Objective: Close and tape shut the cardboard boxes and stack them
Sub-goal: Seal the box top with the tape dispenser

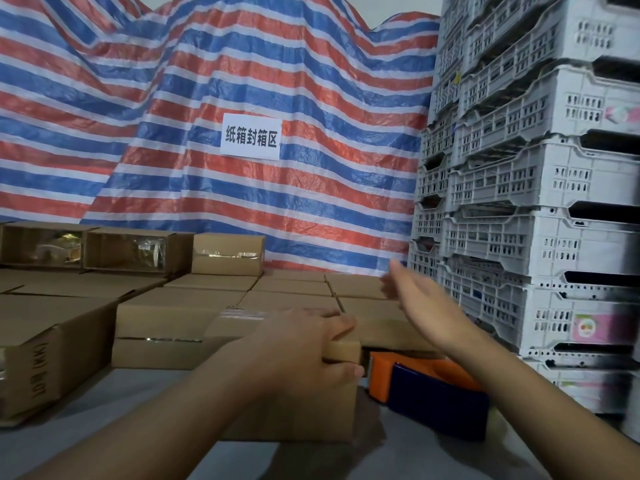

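Now the left hand [311, 344] clamps the taped box [298, 403] to steady it on the surface [104, 438], while the right hand [422, 299] hovers spread and empty above the tape dispenser [429, 389].

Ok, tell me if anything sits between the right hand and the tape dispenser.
Nothing visible does. The right hand is open in the air above the tape dispenser, which lies beside the box under the left hand.

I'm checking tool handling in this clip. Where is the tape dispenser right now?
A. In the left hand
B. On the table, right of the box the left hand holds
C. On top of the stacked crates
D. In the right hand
B: the tape dispenser lies on the table beside the box that the left hand grips, while the right hand is raised, open and empty.
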Motion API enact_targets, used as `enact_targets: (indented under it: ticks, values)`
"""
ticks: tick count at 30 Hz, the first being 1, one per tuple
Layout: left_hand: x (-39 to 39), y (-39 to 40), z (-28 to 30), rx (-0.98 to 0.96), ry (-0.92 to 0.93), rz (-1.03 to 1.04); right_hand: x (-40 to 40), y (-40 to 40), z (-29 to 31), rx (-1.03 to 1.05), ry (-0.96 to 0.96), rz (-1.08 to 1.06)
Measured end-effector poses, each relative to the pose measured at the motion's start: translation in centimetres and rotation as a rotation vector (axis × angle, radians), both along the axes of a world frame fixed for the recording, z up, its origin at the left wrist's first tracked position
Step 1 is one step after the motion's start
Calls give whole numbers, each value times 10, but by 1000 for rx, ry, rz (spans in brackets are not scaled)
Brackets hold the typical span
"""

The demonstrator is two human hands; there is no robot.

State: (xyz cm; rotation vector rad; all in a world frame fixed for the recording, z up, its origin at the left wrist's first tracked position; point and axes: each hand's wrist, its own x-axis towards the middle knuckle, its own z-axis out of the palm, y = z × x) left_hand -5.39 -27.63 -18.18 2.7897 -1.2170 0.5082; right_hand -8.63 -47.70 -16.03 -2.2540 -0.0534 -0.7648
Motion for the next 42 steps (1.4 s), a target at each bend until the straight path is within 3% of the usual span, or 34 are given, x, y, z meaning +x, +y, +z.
enact_targets:
  ticks: [2,3,10,18,22,26,29,31,34,42]
  values:
    - [0,0,0,-7,1,-10,19,19,9,451,22,260]
    - [0,0,1,-10,-1,-15,27,28,7,573,42,330]
    - [-4,0,1,-54,-5,-48,50,60,-47,816,108,385]
    - [-8,2,-1,-157,-6,-34,33,62,-55,771,77,427]
    - [-11,23,9,-590,222,-174,27,63,-49,867,112,411]
    - [-11,69,8,-919,83,-59,11,65,-49,884,164,273]
    - [-4,95,-16,-1102,247,65,-6,71,-60,823,242,216]
    - [-2,99,-38,-1143,490,161,-16,73,-69,656,236,235]
    - [-10,95,-59,-1259,802,122,-28,81,-68,533,301,296]
    - [-19,95,-63,-1294,760,158,-42,78,-72,317,323,313]
